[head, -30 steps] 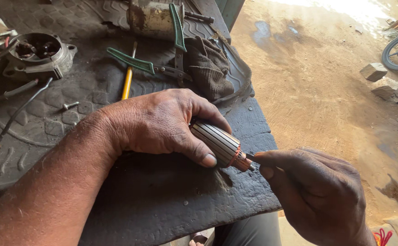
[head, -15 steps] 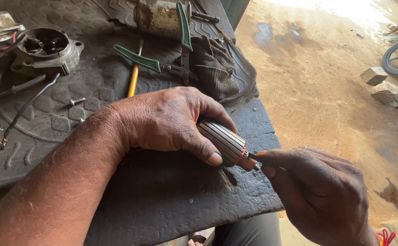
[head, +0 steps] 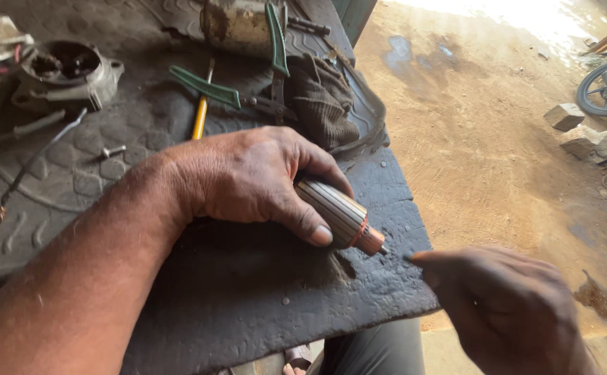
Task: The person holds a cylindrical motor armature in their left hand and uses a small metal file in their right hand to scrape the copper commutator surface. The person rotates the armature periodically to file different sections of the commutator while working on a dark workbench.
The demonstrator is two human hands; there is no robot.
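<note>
Left hand [head: 248, 177]: fingers wrapped over a motor armature [head: 338, 214], thumb pressed along its near side. The armature is a ribbed, striped cylinder with a copper-coloured commutator end; that end sticks out past the thumb tip, tilted down toward the rubber mat [head: 261, 305] covering the desk. Its far end is hidden inside the palm.

Right hand [head: 508, 309]: fingers drawn together, tips pointing at the commutator end, just short of it, not touching. Whether something thin is pinched between the fingertips cannot be told.

Beyond the left hand's knuckles: green-handled pliers [head: 237, 87], a yellow-handled screwdriver [head: 200, 118], a dark folded rag [head: 324, 101]. Further out past the wrist side: a round grey motor housing [head: 67, 73], open face up, and a small loose bolt [head: 112, 150] lying on the mat.

Past the right hand, off the desk: sandy ground [head: 484, 139], two stone blocks [head: 581, 132], part of a motorcycle wheel [head: 605, 87].
</note>
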